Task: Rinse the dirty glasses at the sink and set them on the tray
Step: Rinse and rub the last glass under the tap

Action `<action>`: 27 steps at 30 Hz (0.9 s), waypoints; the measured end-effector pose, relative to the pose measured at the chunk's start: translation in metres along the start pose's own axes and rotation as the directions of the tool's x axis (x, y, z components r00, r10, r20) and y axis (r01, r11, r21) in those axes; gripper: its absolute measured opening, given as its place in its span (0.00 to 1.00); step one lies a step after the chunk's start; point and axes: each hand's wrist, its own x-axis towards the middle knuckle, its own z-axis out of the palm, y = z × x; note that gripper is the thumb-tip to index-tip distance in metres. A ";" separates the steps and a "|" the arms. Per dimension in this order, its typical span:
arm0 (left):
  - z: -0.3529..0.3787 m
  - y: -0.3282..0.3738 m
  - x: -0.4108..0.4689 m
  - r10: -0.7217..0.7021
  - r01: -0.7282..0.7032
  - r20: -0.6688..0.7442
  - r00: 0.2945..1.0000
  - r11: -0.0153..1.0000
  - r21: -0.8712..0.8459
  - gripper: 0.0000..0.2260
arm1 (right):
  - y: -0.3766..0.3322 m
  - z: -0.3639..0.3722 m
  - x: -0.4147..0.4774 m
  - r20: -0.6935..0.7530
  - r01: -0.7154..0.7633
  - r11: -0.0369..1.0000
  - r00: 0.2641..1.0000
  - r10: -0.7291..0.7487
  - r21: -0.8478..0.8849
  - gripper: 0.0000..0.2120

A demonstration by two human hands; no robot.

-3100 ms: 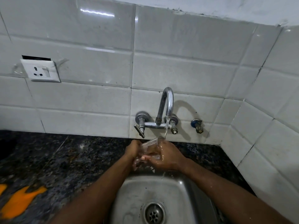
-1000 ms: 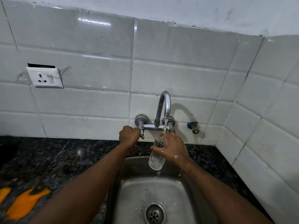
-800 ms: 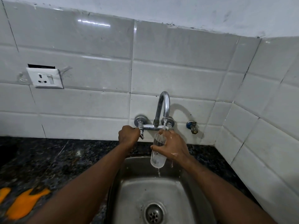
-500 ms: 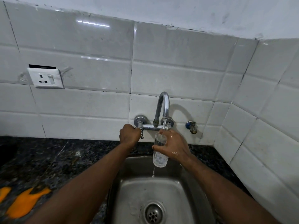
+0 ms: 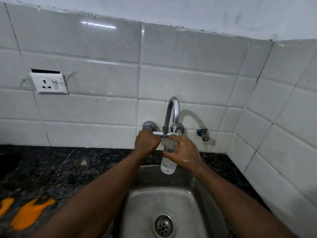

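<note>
Since a few seconds back, the left hand point(image 5: 145, 141) has let go of the drinking glass point(image 5: 169, 162) and gone to the wall tap point(image 5: 174, 110), while the glass has turned from lying sideways between both hands to standing nearly upright under the spout. Far left of the tap and low down, orange patches point(image 5: 32, 213) mark the dark speckled countertop point(image 5: 51, 169). Up on the white tiles, well left of the tap, sits a white power socket point(image 5: 49, 83). The left hand is closed in a fist round the tap handle at the tap's left end, the handle itself hidden under the fingers. A thin stream of water point(image 5: 173, 128) falls from the spout into the mouth of the glass, which is partly filled and hangs just below the tap, over the back edge of the steel sink point(image 5: 202, 194). The right hand point(image 5: 186, 153), wet, grips the glass from the right side, with fingers and thumb wrapped round its middle. Straight below the tap, in the sink floor, is the round drain point(image 5: 163, 225). Just right of the tap, a small blue-capped valve point(image 5: 203, 133) juts from the tiles.
</note>
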 end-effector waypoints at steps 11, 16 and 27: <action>0.039 -0.024 -0.037 -0.337 0.675 0.607 0.720 0.137 -0.725 0.25 | 0.009 0.031 -0.019 -0.013 -0.174 0.753 0.972 0.235 0.635 0.27; 0.032 -0.021 -0.027 -0.425 0.525 0.351 0.834 0.417 -0.742 0.16 | 0.011 0.040 -0.031 0.209 -0.335 0.570 0.938 0.276 0.750 0.26; 0.011 0.007 -0.041 0.217 -0.218 0.014 0.976 0.975 0.052 0.15 | 0.006 0.050 -0.026 0.407 -0.340 0.795 0.904 0.130 0.503 0.38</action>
